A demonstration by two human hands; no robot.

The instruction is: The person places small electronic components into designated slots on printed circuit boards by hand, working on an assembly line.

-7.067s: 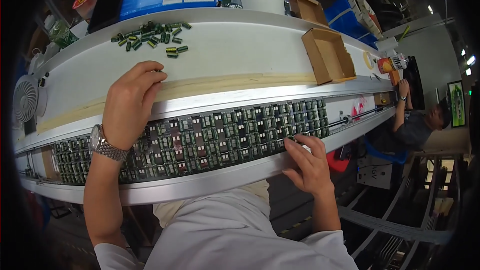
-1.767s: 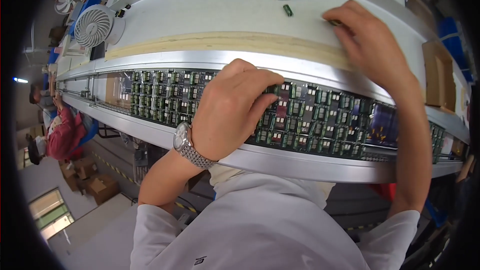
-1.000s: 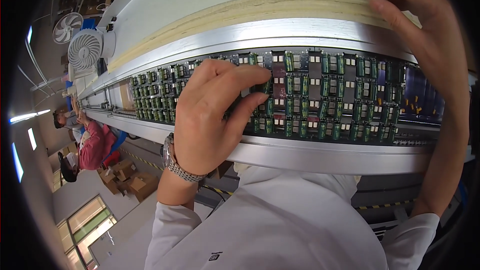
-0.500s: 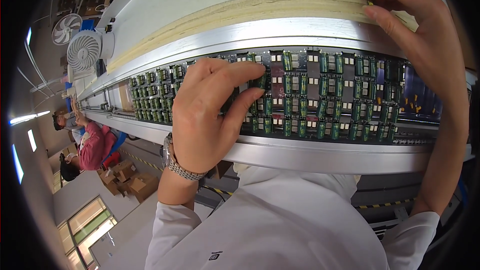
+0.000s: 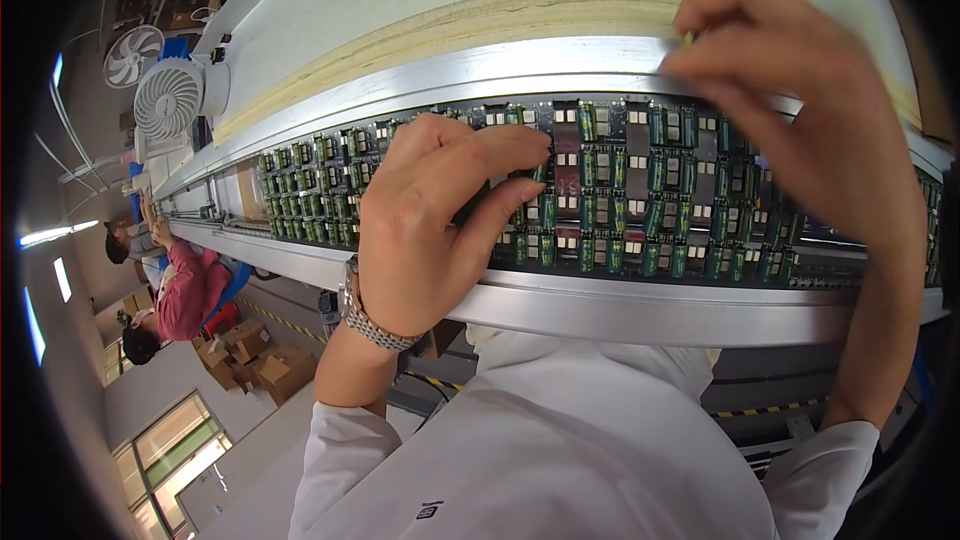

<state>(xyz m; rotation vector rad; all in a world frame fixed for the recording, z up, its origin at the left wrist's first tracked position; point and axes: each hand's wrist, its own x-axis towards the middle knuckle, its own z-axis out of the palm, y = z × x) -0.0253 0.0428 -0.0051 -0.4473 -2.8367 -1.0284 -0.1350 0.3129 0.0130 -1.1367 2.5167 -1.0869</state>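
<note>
Circuit boards (image 5: 627, 188) lie in a long row on the rail line before me, carrying green cylindrical capacitors (image 5: 655, 165) and small pale blocks. My left hand (image 5: 430, 210), with a metal watch at its wrist, rests over the middle of the row. Its thumb and forefinger bracket a green capacitor, mostly hidden by the fingertips. My right hand (image 5: 780, 90) is raised over the far rail at the right, blurred by motion. A small yellow component (image 5: 689, 38) shows between its pinched fingertips.
Silver rails (image 5: 600, 315) edge the boards on the near and far sides. A cream strip (image 5: 480, 25) runs along the pale bench behind. White fans (image 5: 168, 100) stand at the far left. People (image 5: 195, 285) sit farther down the line, near cardboard boxes (image 5: 285, 370).
The boards have shifted slightly right, and my left hand has moved right with them. My right hand has come left and a little nearer, its wrist now covering the loose yellow pieces.
</note>
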